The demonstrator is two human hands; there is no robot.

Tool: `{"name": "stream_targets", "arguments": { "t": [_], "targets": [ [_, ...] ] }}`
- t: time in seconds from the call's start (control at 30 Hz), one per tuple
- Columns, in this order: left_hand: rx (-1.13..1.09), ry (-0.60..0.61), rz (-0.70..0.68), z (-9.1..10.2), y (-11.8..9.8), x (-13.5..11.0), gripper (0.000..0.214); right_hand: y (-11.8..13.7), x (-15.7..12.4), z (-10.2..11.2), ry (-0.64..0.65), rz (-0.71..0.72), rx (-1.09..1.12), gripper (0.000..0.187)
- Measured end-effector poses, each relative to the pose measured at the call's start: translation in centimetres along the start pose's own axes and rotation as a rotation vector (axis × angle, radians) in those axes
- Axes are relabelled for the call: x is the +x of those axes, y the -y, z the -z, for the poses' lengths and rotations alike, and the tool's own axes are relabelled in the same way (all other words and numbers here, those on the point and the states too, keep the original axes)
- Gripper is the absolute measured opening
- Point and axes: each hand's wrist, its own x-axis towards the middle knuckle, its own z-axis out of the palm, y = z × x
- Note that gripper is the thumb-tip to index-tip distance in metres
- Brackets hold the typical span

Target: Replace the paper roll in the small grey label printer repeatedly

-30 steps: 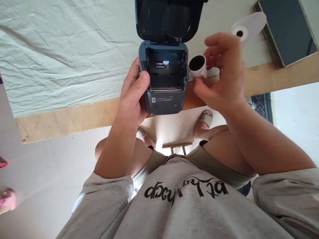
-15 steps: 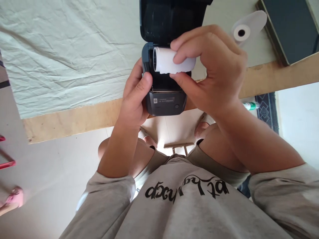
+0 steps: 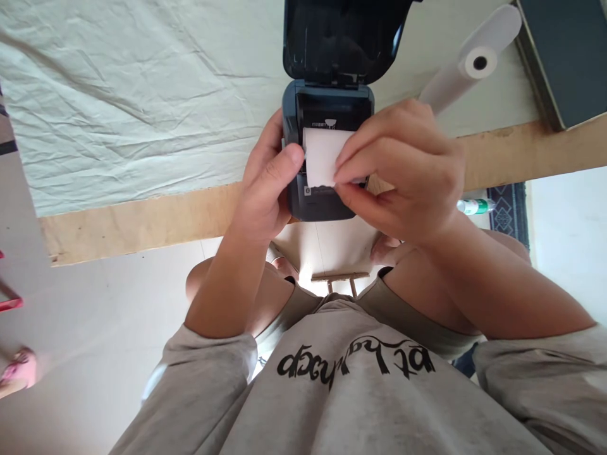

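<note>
A small dark label printer (image 3: pixel 327 205) is held above the table's near edge, its black lid (image 3: pixel 341 44) swung up and away from me. My left hand (image 3: pixel 270 177) grips the printer's left side, thumb on the rim. A strip of white paper (image 3: pixel 322 155) lies across the opening and over part of the front panel. Pinched on the paper's right side and edge are the thumb and fingers of my right hand (image 3: pixel 403 164). The paper and fingers hide much of the compartment and the panel's markings.
On the cloth-covered table (image 3: pixel 142 95) lies a white paper roll (image 3: pixel 478 63), partly unwound, beside a dark flat device (image 3: pixel 562 57). A wooden edge (image 3: pixel 137 224) borders the table. A bottle with a green label (image 3: pixel 477 206) is below on the right. Another person's foot (image 3: pixel 19 373) shows at left.
The white paper has come down from the compartment toward the printer's front, now a flat strip in my right hand. The printer has shifted slightly right in view.
</note>
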Motion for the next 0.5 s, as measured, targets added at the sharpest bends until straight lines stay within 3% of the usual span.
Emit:
{"name": "stream_targets", "arguments": {
  "t": [0.2, 0.33, 0.43, 0.5],
  "targets": [
    [0.094, -0.073, 0.064, 0.0, -0.2, -0.3, 0.055, -0.4, -0.7, 0.3, 0.026, 0.06, 0.066, 0.007],
    [0.144, -0.018, -0.014, 0.2, 0.1, -0.3, 0.066, -1.8, -0.7, 0.5, -0.185, -0.054, 0.171, 0.006],
    [0.207, 0.004, 0.021, 0.5, 0.3, -0.2, 0.066, -2.7, -0.5, 0.6, -0.213, -0.226, 0.243, 0.032],
    [0.225, 0.031, 0.022, 0.7, 0.4, -0.1, 0.069, -3.0, -0.4, 0.8, -0.1, -0.31, 0.317, 0.053]
  ]
}}
